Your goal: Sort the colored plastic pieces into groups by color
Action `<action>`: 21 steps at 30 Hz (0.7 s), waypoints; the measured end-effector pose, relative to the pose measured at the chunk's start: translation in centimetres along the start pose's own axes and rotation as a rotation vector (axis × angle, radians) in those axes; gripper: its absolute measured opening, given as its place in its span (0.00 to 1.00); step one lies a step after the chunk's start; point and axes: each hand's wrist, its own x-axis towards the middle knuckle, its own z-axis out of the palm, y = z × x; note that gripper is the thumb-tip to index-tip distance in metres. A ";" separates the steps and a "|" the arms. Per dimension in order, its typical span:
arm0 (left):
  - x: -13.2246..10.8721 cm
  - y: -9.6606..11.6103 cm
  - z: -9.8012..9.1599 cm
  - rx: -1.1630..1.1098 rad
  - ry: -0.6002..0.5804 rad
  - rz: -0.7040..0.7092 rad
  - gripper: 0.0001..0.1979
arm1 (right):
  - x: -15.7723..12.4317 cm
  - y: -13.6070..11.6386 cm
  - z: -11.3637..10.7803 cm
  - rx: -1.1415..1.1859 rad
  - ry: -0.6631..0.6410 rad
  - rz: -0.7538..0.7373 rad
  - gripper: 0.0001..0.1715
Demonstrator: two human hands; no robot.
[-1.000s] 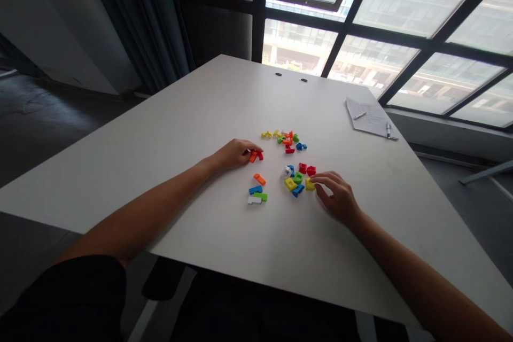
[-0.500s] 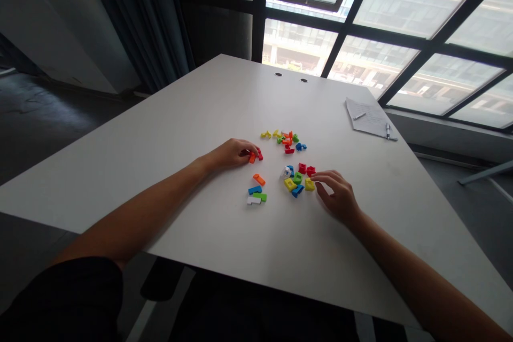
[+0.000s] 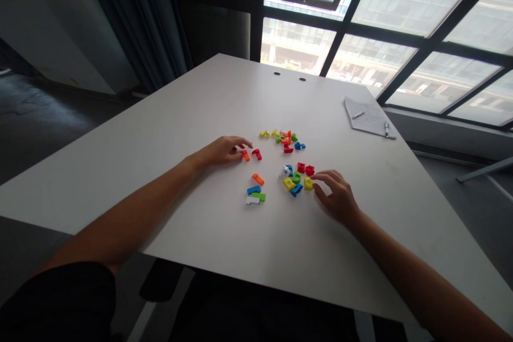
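Observation:
Small plastic interlocking blocks in bright colours lie in loose groups on the white table (image 3: 180, 139). My left hand (image 3: 222, 152) rests palm down, its fingertips just above a small orange block (image 3: 245, 155). A red block (image 3: 257, 154) lies apart, to the right of those fingers. My right hand (image 3: 336, 197) is curved, with thumb and index finger against a yellow block (image 3: 308, 184). A red block (image 3: 309, 170) sits just beyond that index finger. Neither hand lifts a block.
Sheets of paper (image 3: 366, 117) with a pen (image 3: 387, 131) lie at the table's far right corner. Further blocks are heaped near the far middle. Large windows (image 3: 401, 10) stand behind the table, with a dark curtain (image 3: 132, 10) at the left.
My left hand has drawn back to the left, and the orange block has shifted left with it, separating from the red block. My right hand has barely moved.

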 end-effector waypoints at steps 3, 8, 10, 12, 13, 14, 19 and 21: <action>0.0 1.1 1.2 0.109 0.105 0.005 0.23 | -0.1 0.3 0.4 -0.022 -0.061 -0.033 0.11; 0.5 2.5 3.2 0.298 0.128 0.112 0.16 | -0.3 0.8 0.7 -0.053 -0.044 0.006 0.10; 0.6 2.4 3.3 0.308 0.129 0.096 0.14 | -0.3 0.8 0.6 -0.061 -0.037 0.028 0.14; 0.7 1.8 3.1 0.314 0.148 0.060 0.14 | -0.3 0.8 0.6 -0.064 -0.031 0.043 0.17; 0.7 1.5 2.8 0.318 0.157 0.039 0.14 | -0.4 0.8 0.7 -0.064 -0.023 0.048 0.18; 0.7 1.2 2.6 0.322 0.164 0.019 0.14 | -0.4 0.8 0.7 -0.066 -0.012 0.054 0.19; 0.5 0.0 1.6 0.290 0.175 -0.017 0.15 | -0.5 0.8 0.8 -0.067 0.072 0.093 0.27; 0.5 -0.1 1.5 0.271 0.174 -0.009 0.15 | -0.5 0.9 0.8 -0.065 0.091 0.101 0.26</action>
